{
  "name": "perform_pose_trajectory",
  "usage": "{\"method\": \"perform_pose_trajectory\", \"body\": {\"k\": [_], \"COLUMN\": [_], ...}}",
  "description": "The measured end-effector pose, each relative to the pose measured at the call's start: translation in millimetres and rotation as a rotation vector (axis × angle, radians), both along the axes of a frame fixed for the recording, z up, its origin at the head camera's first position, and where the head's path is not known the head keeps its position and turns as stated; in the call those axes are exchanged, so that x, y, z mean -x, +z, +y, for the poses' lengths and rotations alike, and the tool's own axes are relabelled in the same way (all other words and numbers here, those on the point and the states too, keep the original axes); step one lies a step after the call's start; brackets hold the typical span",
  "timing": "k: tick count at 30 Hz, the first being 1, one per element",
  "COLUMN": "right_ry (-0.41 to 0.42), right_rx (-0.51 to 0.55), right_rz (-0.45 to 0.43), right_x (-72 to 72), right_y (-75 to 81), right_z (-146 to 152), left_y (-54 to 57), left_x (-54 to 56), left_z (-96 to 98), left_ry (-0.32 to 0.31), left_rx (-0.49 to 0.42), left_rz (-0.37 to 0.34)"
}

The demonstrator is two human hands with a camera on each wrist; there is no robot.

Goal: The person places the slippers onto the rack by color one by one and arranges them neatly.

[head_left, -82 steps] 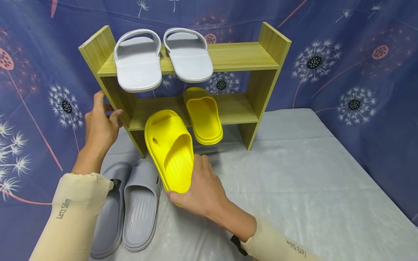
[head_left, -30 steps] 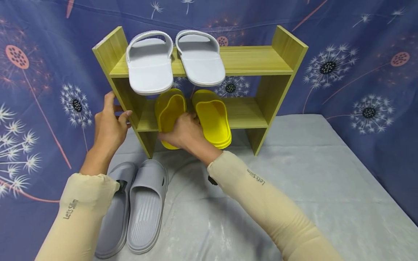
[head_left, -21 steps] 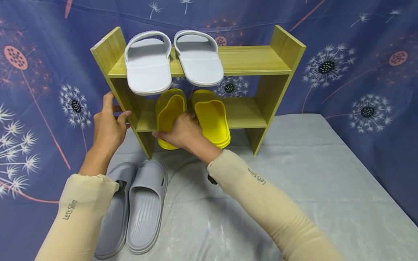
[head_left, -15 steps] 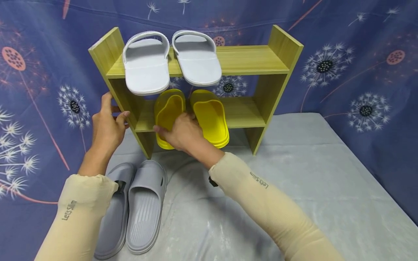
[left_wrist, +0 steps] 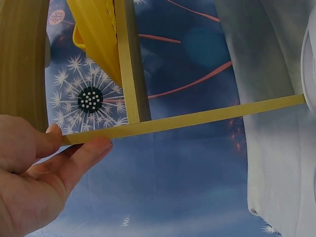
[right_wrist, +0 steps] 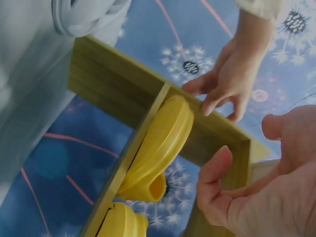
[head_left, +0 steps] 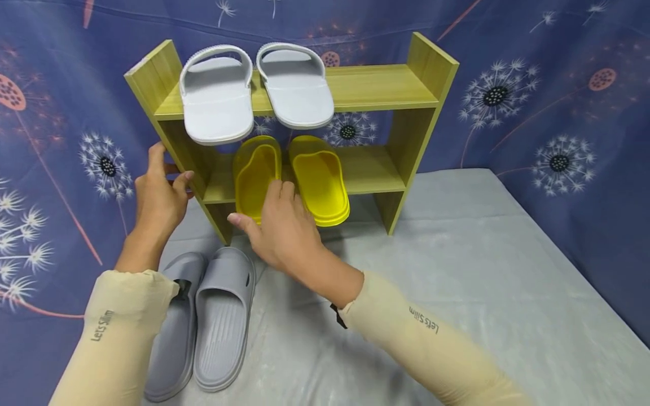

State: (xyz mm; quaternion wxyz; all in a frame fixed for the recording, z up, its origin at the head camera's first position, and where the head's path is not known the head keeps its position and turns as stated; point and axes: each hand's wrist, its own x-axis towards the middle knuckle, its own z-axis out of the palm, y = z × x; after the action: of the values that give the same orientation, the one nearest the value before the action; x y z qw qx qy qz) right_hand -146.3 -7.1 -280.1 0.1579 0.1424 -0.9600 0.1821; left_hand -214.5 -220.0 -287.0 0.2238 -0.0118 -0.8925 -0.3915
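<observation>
My left hand point(head_left: 161, 194) grips the left side panel of the wooden shoe rack point(head_left: 381, 87), thumb and fingers on either side of the board's edge, as the left wrist view point(left_wrist: 47, 170) also shows. The right hand point(head_left: 286, 228) hovers in front of the left yellow slipper point(head_left: 256, 175). In the right wrist view that hand point(right_wrist: 266, 182) is apart from the slippers, its fingers loosely bent around nothing. Beside it on the middle shelf sits another yellow slipper point(head_left: 322, 183); both have their heels jutting over the front edge.
Two white slippers point(head_left: 218, 104) stand on the rack's top shelf, overhanging its front. On the grey cloth point(head_left: 457, 270), left of the right forearm, lies a pair of grey slippers point(head_left: 220, 327). A blue dandelion-print curtain point(head_left: 533, 113) hangs behind.
The right hand set the left yellow slipper on the middle shelf beside the other, then let go and drew back toward the person. The left hand has kept its hold on the rack.
</observation>
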Motion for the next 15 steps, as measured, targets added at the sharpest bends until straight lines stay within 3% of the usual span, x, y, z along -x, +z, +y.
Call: {"method": "perform_pose_trajectory", "body": {"k": [9, 15], "right_ry": [0.095, 0.135], "right_rx": [0.030, 0.050], "right_rz": [-0.019, 0.005], "right_x": [-38.3, -52.2], "right_y": [-10.4, -26.2], "right_z": [3, 0], "left_y": [-1.5, -1.0], "left_x": [0.0, 0.7], "left_z": [-1.6, -0.7], "left_ry": [0.007, 0.003], "left_rx": [0.013, 0.021], "left_rz": [0.000, -0.003]}}
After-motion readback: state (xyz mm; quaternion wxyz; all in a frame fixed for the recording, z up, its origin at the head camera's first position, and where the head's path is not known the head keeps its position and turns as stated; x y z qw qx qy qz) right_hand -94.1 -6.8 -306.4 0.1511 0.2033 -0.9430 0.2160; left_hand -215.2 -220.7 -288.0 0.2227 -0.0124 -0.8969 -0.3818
